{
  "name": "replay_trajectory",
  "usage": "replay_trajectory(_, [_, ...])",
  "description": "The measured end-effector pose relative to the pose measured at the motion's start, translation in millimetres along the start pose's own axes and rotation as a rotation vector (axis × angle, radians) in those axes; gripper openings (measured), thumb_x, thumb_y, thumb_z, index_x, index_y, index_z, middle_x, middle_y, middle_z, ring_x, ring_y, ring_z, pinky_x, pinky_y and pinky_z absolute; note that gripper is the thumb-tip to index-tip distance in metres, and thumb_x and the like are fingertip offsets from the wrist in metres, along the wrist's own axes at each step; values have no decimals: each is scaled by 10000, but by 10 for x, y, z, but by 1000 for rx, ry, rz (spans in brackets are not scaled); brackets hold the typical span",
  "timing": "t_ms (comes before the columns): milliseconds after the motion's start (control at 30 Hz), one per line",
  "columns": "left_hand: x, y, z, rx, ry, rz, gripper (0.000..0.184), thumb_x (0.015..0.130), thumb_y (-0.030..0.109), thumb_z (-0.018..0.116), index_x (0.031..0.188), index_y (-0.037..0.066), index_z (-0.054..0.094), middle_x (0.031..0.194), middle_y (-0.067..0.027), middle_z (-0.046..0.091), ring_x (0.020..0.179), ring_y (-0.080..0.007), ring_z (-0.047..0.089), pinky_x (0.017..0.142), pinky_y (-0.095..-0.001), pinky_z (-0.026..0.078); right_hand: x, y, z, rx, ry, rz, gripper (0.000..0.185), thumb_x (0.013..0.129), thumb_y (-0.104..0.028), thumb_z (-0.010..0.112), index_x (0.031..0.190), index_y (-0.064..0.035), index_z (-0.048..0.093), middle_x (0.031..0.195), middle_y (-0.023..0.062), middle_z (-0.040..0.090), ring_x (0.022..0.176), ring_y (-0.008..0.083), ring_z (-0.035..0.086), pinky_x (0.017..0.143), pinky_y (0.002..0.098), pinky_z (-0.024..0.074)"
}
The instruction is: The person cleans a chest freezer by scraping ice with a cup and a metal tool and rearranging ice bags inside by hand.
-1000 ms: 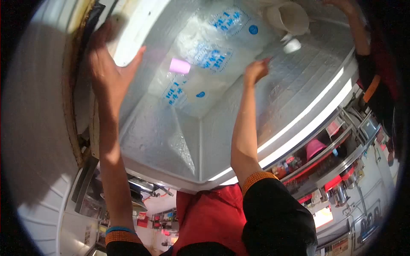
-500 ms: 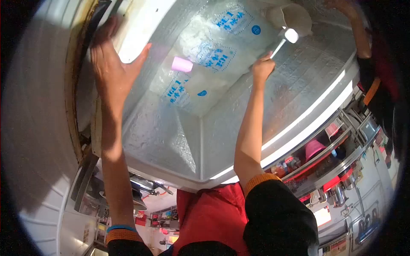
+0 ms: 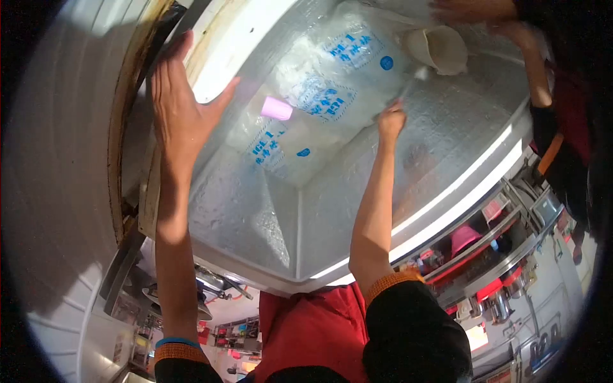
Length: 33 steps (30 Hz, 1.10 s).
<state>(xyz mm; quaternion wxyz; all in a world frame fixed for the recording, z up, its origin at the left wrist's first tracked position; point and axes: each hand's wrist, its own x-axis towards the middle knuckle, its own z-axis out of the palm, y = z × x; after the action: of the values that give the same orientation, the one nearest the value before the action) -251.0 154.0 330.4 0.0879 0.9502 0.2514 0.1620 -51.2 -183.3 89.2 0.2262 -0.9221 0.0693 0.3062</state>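
Right hand (image 3: 392, 121) grips blurred tool (image 3: 412, 83) inside chest (image 3: 332, 223); left hand (image 3: 181, 118) open, fingers spread.

The white-headed tool (image 3: 421, 74) in the right hand (image 3: 392, 121) — half a second ago sharp to see, with its head overlapping the pale pitcher (image 3: 440, 50) — is now smeared by motion, and its head is more to the left, just beside the lower left of this pitcher. At the top edge another person's second hand (image 3: 469, 9) now appears, also blurred, near the pitcher, where the earlier pictures show only one arm. The view itself is shifted, so the bags (image 3: 329, 97) sit slightly lower.
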Motion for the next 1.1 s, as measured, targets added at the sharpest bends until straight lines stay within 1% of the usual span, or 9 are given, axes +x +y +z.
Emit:
replay_trajectory(267, [-5,42,-34,-39,-39,-27,885,706,259,889,1434,26,444,1322,-186,567,1192,-358,547,1027,-451,423,217,341,613,-74,69,-137,556,1056,-332,438,757,100,617,757,331,652,708,449,664,653,525,501])
replay_trajectory(333, [1,38,-42,-59,-11,-13,879,707,253,888,1432,23,446,1312,-190,569,1189,-365,546,1023,-450,427,-105,-110,345,135,254,13,519,1034,-324,478,820,125,624,842,354,660,859,487,674,735,542,522])
replay_trajectory(400, [59,51,-14,-96,11,6,874,709,247,887,1429,21,448,1302,-195,571,1186,-372,546,1019,-449,431,823,1044,1314,-101,827,-621,487,1030,-296,485,819,117,634,822,344,653,803,487,663,697,555,521])
replay_trajectory(533, [6,42,-50,-22,-32,-12,851,728,260,892,1414,2,459,1319,-226,558,1197,-388,549,1011,-470,430,465,748,706,-146,20,-245,423,1031,-265,456,1054,109,653,883,337,656,690,463,650,606,542,514])
replay_trajectory(600, [1,41,-11,-95,14,8,847,717,280,886,1416,36,475,1278,-193,584,1142,-376,562,986,-453,441,461,830,1024,-222,705,-530,478,1063,-321,417,836,17,668,612,142,628,443,290,562,435,419,452])
replay_trajectory(800, [-63,2,54,15,34,28,872,698,306,899,1419,46,484,1281,-186,586,1156,-371,562,988,-446,445,373,501,623,113,112,-101,412,1035,-302,441,1159,48,619,703,198,663,477,336,583,470,425,458])
replay_trajectory(900, [15,-16,62,-11,63,18,875,697,314,900,1420,48,485,1283,-179,590,1164,-363,562,1000,-438,438,815,949,989,-311,1063,-755,444,1056,-272,411,820,28,639,550,152,580,448,328,542,439,429,402])
replay_trajectory(1000, [-74,1,42,-4,39,18,863,696,305,908,1405,33,497,1299,-200,587,1193,-370,558,1024,-445,429,489,634,421,-121,226,-510,406,1035,-304,456,931,47,630,592,178,599,455,400,519,482,503,423])
replay_trajectory(1100, [-59,-15,1,-13,47,14,858,691,287,920,1396,25,506,1311,-223,586,1208,-381,560,1034,-452,429,280,319,524,90,396,-295,393,1027,-306,469,916,40,618,634,190,624,459,408,543,484,501,449])
